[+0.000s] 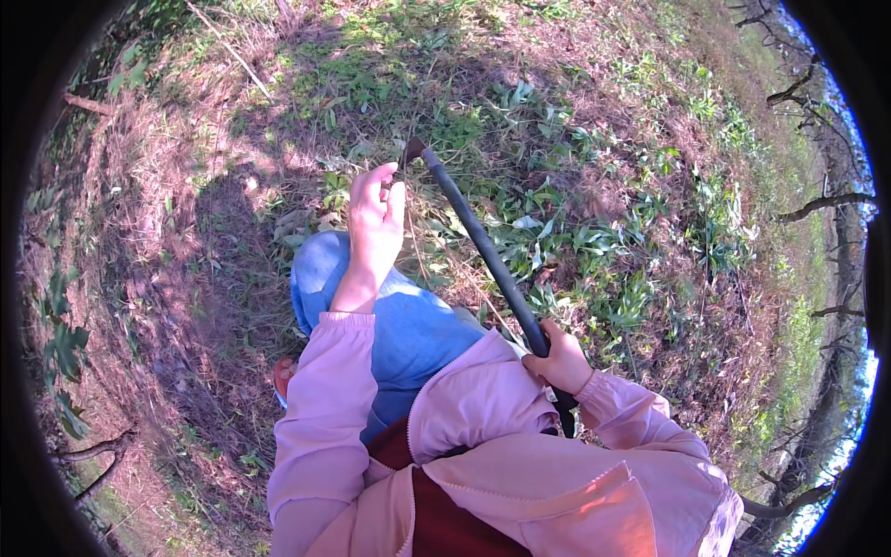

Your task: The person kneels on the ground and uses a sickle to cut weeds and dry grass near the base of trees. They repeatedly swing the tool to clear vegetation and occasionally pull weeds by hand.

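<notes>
My right hand (pixel 562 358) grips the dark handle (pixel 487 247) of a long tool near its lower end, by my hip. The handle slants up and to the left, away from me. At its far end sits a small rust-brown metal blade (pixel 413 150), like that of a hoe or sickle; its full shape is hard to make out. My left hand (pixel 376 212) is raised above my bent knee, fingers curled and thumb apart, just below the blade. Whether it touches the blade or pinches a thin stem is unclear.
Dry grass and low green weeds (pixel 605 237) cover the ground. Broad leaves (pixel 66 351) stand at the left. Bare branches (pixel 828 203) reach in from the right rim, and another branch (pixel 104 449) lies lower left. My knee in blue jeans (pixel 411 313) is bent before me.
</notes>
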Motion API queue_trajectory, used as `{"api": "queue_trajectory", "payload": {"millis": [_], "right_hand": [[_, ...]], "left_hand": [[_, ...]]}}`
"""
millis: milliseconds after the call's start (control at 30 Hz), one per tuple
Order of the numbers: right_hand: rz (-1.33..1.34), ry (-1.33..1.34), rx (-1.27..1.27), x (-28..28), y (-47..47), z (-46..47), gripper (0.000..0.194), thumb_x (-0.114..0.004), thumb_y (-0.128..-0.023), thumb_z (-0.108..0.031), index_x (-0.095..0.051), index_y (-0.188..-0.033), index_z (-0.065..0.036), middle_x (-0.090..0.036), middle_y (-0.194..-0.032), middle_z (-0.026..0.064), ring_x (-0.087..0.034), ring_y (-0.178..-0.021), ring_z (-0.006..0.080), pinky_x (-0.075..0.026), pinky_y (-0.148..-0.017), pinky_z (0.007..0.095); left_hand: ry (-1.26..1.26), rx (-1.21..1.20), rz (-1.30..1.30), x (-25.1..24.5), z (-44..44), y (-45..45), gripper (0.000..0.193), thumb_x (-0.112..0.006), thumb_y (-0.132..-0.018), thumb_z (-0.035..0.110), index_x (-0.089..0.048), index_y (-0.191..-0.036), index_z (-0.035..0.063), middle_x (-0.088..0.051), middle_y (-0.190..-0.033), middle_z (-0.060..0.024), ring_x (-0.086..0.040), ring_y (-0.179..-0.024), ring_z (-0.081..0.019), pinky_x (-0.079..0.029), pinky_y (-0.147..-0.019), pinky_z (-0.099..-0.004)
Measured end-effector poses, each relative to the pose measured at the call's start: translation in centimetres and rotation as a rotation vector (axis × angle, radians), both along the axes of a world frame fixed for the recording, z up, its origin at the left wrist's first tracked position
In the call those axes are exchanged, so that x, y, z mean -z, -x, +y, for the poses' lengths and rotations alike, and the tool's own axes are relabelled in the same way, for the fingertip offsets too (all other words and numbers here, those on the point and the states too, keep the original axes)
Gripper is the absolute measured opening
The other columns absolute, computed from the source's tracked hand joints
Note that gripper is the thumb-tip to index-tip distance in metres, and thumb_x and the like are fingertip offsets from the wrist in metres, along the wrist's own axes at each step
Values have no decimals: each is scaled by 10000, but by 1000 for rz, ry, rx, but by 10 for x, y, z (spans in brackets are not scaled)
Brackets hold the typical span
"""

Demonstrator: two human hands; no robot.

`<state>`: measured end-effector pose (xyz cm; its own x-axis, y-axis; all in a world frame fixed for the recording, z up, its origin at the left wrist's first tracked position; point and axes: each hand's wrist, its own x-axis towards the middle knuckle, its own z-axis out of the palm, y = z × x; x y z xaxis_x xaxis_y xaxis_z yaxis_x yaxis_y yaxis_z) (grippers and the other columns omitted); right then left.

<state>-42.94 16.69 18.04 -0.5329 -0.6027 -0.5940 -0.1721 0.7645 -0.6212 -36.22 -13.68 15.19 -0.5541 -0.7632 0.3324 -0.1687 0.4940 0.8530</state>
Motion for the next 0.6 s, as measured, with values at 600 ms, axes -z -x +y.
{"api": "queue_trajectory", "payload": {"millis": [600], "right_hand": [[285, -171, 300, 60, 130, -33, 346, -654, -689, -128, -440, -900, 44, -585, -717, 157, -613, -542, 251, -491, -462, 350]], "left_hand": [[-469, -111, 560, 9, -12, -10, 198, -496, -917, 141, -508, -1081, 30, -473, -1001, -42, -485, -770, -94, -434, -691, -237]]}}
